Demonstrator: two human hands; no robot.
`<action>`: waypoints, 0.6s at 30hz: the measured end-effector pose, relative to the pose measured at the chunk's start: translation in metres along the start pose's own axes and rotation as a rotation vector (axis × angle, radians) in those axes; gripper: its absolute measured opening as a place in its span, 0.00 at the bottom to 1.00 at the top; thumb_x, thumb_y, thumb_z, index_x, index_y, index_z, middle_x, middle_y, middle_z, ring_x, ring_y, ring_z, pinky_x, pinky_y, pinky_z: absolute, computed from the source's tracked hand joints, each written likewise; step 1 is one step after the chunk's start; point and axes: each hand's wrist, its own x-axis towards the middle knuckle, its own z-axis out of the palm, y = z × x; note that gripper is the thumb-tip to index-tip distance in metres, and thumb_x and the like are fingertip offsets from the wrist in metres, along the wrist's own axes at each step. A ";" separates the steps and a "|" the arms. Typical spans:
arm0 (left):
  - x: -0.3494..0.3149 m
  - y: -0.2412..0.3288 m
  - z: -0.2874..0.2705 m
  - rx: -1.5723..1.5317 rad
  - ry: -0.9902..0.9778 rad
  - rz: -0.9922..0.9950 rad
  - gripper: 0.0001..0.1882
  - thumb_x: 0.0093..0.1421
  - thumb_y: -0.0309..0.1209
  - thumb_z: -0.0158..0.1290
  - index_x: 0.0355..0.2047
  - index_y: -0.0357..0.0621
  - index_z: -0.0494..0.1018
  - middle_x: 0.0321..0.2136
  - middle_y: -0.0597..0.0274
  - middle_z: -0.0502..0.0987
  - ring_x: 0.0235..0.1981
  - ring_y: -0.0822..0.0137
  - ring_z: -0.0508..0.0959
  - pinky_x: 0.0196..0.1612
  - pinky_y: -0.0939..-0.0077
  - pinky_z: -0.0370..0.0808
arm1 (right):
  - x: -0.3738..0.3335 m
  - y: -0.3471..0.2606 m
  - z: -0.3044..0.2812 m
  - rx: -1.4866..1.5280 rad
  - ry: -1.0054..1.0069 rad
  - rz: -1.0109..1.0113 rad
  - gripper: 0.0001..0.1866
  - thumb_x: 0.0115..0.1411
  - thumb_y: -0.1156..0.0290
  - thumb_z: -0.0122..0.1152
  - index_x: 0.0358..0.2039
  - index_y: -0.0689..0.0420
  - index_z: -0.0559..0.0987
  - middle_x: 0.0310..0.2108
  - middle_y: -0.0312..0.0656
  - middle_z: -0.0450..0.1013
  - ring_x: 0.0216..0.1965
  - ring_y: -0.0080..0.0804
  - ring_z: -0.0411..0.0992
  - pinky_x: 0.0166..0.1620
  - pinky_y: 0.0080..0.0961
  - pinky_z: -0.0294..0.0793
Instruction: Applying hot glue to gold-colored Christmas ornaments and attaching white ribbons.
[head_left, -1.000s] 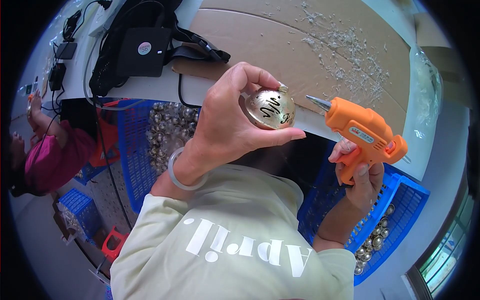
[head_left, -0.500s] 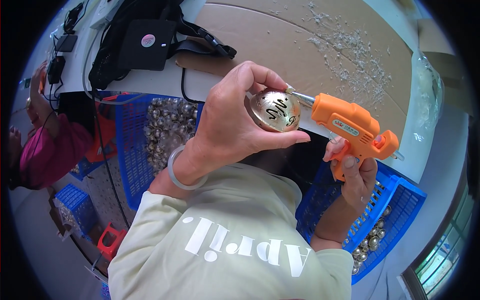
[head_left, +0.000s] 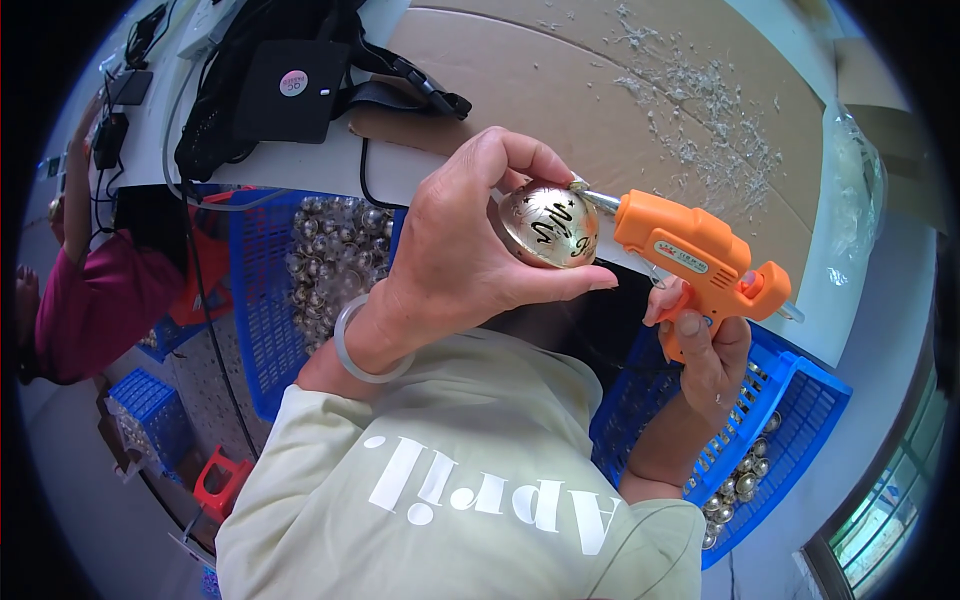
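Note:
My left hand [head_left: 450, 220] grips a shiny gold ball ornament [head_left: 550, 225] with black lettering and small stars, thumb below and fingers above. In my right hand [head_left: 705, 350] is an orange hot glue gun [head_left: 690, 245], its handle wrapped by my fingers. The metal nozzle [head_left: 602, 200] points left and meets the small cap at the ball's upper right, close to my left fingertip. Whether glue is coming out is too small to tell.
Cardboard [head_left: 600, 110] with glue scraps [head_left: 715, 130] covers the table. A black bag [head_left: 215, 130] lies at the upper left. Blue baskets of gold balls stand at my left [head_left: 265, 300] and right [head_left: 790, 440]. Another person's sleeve [head_left: 110, 300] shows at far left.
The glue gun has shifted slightly left, bringing its nozzle closer over the ball's cap. The ball has turned a little in my left hand. The other person's arm has moved.

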 end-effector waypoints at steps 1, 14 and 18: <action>0.000 0.000 0.000 -0.006 0.003 -0.002 0.35 0.34 0.34 0.76 0.40 0.40 0.68 0.35 0.65 0.74 0.36 0.77 0.77 0.41 0.85 0.75 | 0.000 0.000 0.000 0.002 -0.001 -0.007 0.20 0.61 0.73 0.58 0.52 0.64 0.70 0.34 0.42 0.73 0.34 0.29 0.70 0.32 0.19 0.68; 0.000 -0.001 0.000 0.066 -0.001 -0.009 0.34 0.34 0.35 0.76 0.39 0.40 0.68 0.34 0.64 0.75 0.35 0.76 0.77 0.38 0.85 0.76 | -0.001 -0.001 0.001 0.026 0.011 -0.032 0.19 0.61 0.76 0.57 0.51 0.65 0.70 0.36 0.42 0.73 0.35 0.30 0.70 0.33 0.19 0.68; 0.001 -0.001 0.003 0.022 0.059 0.040 0.32 0.35 0.40 0.75 0.35 0.38 0.70 0.29 0.61 0.74 0.28 0.71 0.77 0.33 0.80 0.76 | 0.000 -0.001 0.001 0.033 0.004 -0.065 0.18 0.60 0.76 0.57 0.51 0.65 0.70 0.36 0.43 0.73 0.35 0.31 0.70 0.33 0.20 0.69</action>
